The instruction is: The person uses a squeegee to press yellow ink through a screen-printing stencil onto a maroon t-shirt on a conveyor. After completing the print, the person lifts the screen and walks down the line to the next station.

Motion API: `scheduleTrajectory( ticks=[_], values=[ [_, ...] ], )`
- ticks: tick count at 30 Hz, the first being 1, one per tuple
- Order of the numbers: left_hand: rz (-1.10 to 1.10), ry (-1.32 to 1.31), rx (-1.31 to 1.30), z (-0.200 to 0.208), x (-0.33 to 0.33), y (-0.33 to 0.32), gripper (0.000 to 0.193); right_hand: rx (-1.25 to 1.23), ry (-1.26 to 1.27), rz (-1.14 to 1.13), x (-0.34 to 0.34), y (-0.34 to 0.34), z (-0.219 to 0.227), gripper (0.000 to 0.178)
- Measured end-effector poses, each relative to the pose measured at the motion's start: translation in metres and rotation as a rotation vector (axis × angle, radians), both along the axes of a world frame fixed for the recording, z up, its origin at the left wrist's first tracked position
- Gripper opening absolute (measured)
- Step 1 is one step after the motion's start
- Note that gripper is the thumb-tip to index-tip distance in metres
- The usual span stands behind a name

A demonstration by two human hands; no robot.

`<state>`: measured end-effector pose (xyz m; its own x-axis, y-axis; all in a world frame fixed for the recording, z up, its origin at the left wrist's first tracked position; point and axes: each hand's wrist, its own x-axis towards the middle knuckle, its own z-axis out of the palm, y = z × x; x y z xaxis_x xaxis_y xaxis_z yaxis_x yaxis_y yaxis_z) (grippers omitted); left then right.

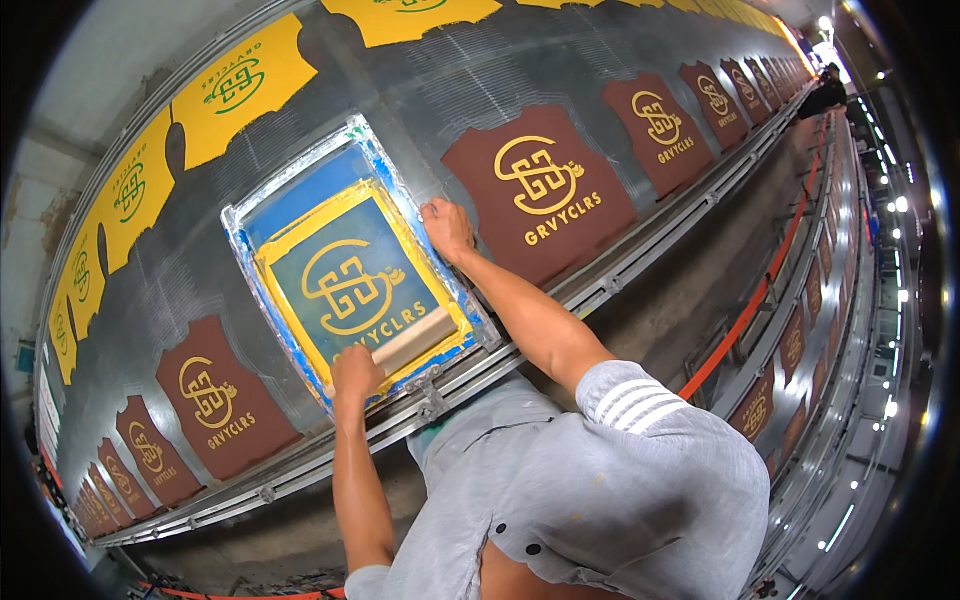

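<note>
A screen printing frame point(378, 158) lies flat on the long dark table in front of me. Its mesh is blue, bordered by yellow ink, and shows a looped emblem with lettering. My left hand point(357, 375) is closed round the left end of a pale squeegee point(412, 342), which rests across the near part of the mesh. My right hand point(447, 228) has its fingers curled at the frame's right side rail. Right of the frame lies a maroon shirt panel point(560, 235) with a yellow print; another maroon panel point(203, 435) lies to its left.
Yellow panels point(235, 95) with green prints line the table's far side. A metal rail point(590, 290) with clamps runs along the near edge, close to my body. A red-orange strip point(745, 325) and another table with maroon panels stand behind at right. A person point(822, 95) stands far off.
</note>
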<state>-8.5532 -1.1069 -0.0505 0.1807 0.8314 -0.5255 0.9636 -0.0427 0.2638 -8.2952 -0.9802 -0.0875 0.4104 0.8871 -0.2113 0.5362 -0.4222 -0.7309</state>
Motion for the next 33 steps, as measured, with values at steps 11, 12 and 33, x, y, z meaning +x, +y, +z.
scheduleTrajectory(
  ticks=[11, 12, 33],
  values=[
    [-0.11, -0.082, -0.354, 0.008, -0.031, 0.12, 0.037, -0.206, -0.134, 1.048, -0.036, 0.026, 0.077, 0.039],
    [-0.088, -0.119, -0.123, 0.012, -0.031, 0.123, 0.031, -0.291, -0.233, 1.276, -0.048, 0.032, 0.09, 0.036],
    [0.026, -0.151, 0.415, -0.01, -0.066, 0.112, 0.037, 0.14, -0.408, 1.129, -0.068, 0.025, 0.033, 0.012]
  ],
)
